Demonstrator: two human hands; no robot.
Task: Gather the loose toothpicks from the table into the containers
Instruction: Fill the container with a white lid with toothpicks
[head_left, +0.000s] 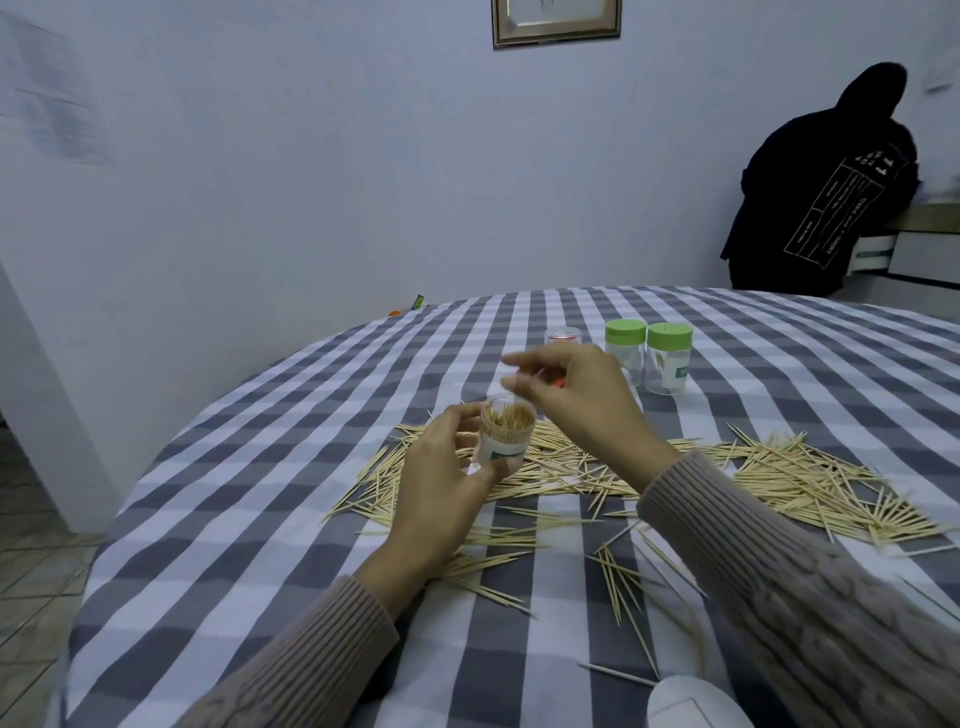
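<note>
Free room and obstacles on the desk. Loose toothpicks littered the middle band from 9 to 3 o'clock, thickest at 3. Two green-lidded jars and a clear jar stood close together at 12 o'clock, blocking a straight reach to the far edge. An open jar sat raised at centre. The checked cloth lay bare at 9 to 11 o'clock and beyond the jars. A person in black stood off the desk at 2 o'clock.

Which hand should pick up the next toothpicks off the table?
Right. The left hand grips the open container, nearly full of toothpicks. The right hand hovers beside it over the loose toothpicks, apparently carrying no container.
</note>
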